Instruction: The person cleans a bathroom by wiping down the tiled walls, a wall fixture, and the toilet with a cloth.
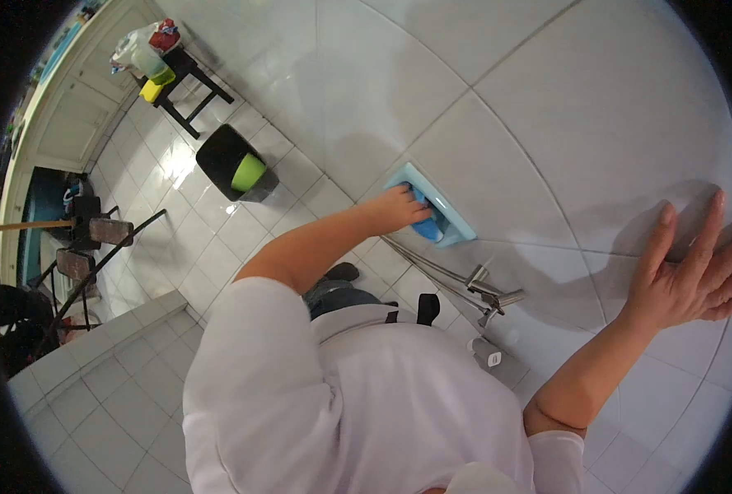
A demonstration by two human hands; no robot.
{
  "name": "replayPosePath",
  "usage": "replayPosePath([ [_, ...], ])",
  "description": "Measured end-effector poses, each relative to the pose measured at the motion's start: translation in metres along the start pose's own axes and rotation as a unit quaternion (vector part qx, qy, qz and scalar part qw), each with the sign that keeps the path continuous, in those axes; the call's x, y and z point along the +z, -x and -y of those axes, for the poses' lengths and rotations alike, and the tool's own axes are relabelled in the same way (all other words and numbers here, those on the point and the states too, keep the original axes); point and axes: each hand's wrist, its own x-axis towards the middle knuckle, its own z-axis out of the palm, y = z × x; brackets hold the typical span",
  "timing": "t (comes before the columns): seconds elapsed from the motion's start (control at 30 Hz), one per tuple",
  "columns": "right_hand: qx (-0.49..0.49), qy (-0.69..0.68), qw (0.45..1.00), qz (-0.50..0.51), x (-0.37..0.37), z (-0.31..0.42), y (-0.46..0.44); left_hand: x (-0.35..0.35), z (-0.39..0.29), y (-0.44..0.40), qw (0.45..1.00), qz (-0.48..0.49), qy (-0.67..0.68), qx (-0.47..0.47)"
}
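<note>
My left hand point(399, 208) reaches into a light blue soap dish point(452, 221) set in the tiled wall. Its fingers curl round a bright blue, oval, sponge-like thing point(426, 229), which lies against the inside of the dish. The fingers hide part of it, so its exact kind is unclear. To the right, my right hand point(683, 284) rests on the wall tiles point(596, 189) with its fingers spread, holding nothing. Between my two arms, a metal tap point(489, 290) with a hose point(419, 262) is fixed low on the wall.
A black bucket point(217, 160) with a green scoop point(249, 173) stands on the tiled floor. Behind it, a dark stool point(186, 74) bears a bottle point(145, 59) and a yellow item point(152, 90). A grey container point(487, 352) sits below the tap. A low tiled ledge point(94, 337) runs at left.
</note>
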Motion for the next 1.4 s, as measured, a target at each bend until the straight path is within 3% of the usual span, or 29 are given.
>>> replayPosePath([
  [0.03, -0.022, 0.004, 1.0, -0.018, 0.002, -0.004, 0.002, -0.005, -0.002, 0.019, 0.992, -0.122, 0.006, 0.041],
  [0.13, -0.06, 0.022, 0.998, 0.003, -0.003, 0.0, 0.004, -0.008, -0.006, 0.068, 0.982, -0.162, 0.085, -0.038],
  [0.2, 0.076, -0.055, 0.994, 0.053, -0.012, 0.021, -0.003, 0.001, -0.019, 0.08, 0.969, -0.201, 0.122, -0.074],
  [0.23, 0.121, -0.08, 0.987, 0.068, -0.013, 0.025, -0.005, 0.015, -0.031, 0.08, 0.89, -0.303, 0.196, -0.279],
  [0.27, 0.111, -0.082, 0.989, 0.051, -0.012, 0.025, -0.006, 0.031, -0.039, 0.077, 0.752, -0.387, 0.256, -0.468],
  [0.37, 0.105, -0.077, 0.991, 0.034, -0.01, 0.027, -0.005, 0.009, -0.055, 0.021, 0.355, -0.367, 0.655, -0.557],
  [0.4, 0.106, -0.073, 0.991, 0.033, -0.009, 0.024, -0.005, 0.07, -0.052, 0.005, 0.439, -0.335, 0.618, -0.559],
  [0.47, 0.031, -0.03, 0.999, 0.007, -0.003, 0.011, -0.007, 0.088, -0.062, -0.017, 0.428, -0.45, 0.584, -0.523],
  [0.53, -0.05, 0.008, 0.998, -0.023, -0.014, 0.007, -0.011, 0.083, -0.07, -0.01, 0.673, -0.315, 0.456, -0.49],
  [0.57, 0.026, 0.041, 0.991, 0.128, -0.038, 0.024, -0.026, 0.083, -0.069, -0.001, 0.804, -0.267, 0.328, -0.418],
  [0.6, 0.064, 0.055, 0.976, 0.203, -0.036, 0.024, -0.025, 0.083, -0.064, 0.001, 0.803, -0.269, 0.329, -0.419],
  [0.63, 0.099, 0.073, 0.953, 0.277, -0.035, 0.025, -0.024, 0.077, -0.057, 0.002, 0.921, -0.171, 0.228, -0.265],
  [0.67, 0.02, 0.036, 0.992, 0.119, -0.013, 0.012, -0.016, 0.07, -0.049, 0.0, 0.987, -0.063, 0.116, -0.095],
  [0.7, -0.022, 0.013, 0.999, 0.039, -0.003, 0.003, -0.005, 0.066, -0.035, -0.006, 0.986, -0.063, 0.119, -0.096],
  [0.73, -0.066, -0.004, 0.997, -0.041, 0.004, -0.001, -0.001, 0.063, -0.019, -0.015, 0.958, -0.047, 0.204, -0.197],
  [0.77, -0.064, -0.003, 0.997, -0.035, 0.003, -0.002, -0.001, 0.052, -0.013, -0.022, 0.912, -0.03, 0.286, -0.294],
  [0.8, -0.064, -0.003, 0.997, -0.032, 0.002, 0.0, -0.001, 0.041, -0.022, -0.025, 0.91, -0.03, 0.29, -0.293],
  [0.87, 0.013, -0.036, 0.999, 0.001, -0.006, 0.016, -0.002, 0.006, -0.046, -0.024, 0.823, -0.152, 0.357, -0.416],
  [0.97, 0.091, -0.07, 0.993, 0.033, -0.008, 0.021, -0.001, 0.064, -0.067, -0.027, 0.928, -0.152, 0.12, -0.32],
  [1.0, 0.091, -0.072, 0.993, 0.032, -0.007, 0.018, -0.001, 0.086, -0.054, -0.019, 0.928, -0.152, 0.121, -0.318],
  [1.07, 0.012, -0.044, 0.999, -0.002, 0.0, 0.002, 0.0, 0.091, -0.007, 0.005, 0.987, -0.15, 0.032, 0.038],
  [1.1, -0.029, -0.034, 0.999, -0.015, 0.001, -0.001, 0.001, 0.08, -0.004, 0.002, 0.987, -0.005, 0.133, -0.088],
  [1.13, -0.07, -0.023, 0.997, -0.029, 0.001, -0.005, 0.002, 0.071, -0.016, 0.001, 0.986, -0.002, 0.139, -0.091],
  [1.2, -0.069, 0.001, 0.997, -0.037, 0.001, -0.002, 0.001, 0.059, -0.042, -0.006, 0.976, -0.029, 0.003, -0.217],
  [1.23, -0.068, 0.01, 0.997, -0.041, 0.002, 0.001, 0.0, 0.055, -0.065, -0.014, 0.953, -0.039, 0.042, -0.298],
  [1.27, -0.002, -0.041, 0.999, -0.011, -0.003, 0.009, 0.002, 0.068, -0.07, -0.009, 0.953, -0.038, 0.045, -0.298],
  [1.33, 0.059, -0.095, 0.994, 0.016, -0.008, 0.018, -0.004, 0.103, -0.076, 0.004, 0.948, -0.211, 0.148, -0.188],
  [1.37, 0.056, -0.098, 0.994, -0.007, -0.009, 0.021, -0.007, 0.096, -0.066, 0.02, 0.973, -0.128, 0.164, -0.097],
  [1.4, 0.054, -0.103, 0.993, -0.029, -0.008, 0.023, -0.009, 0.094, -0.064, 0.033, 0.973, -0.129, 0.161, -0.1],
])
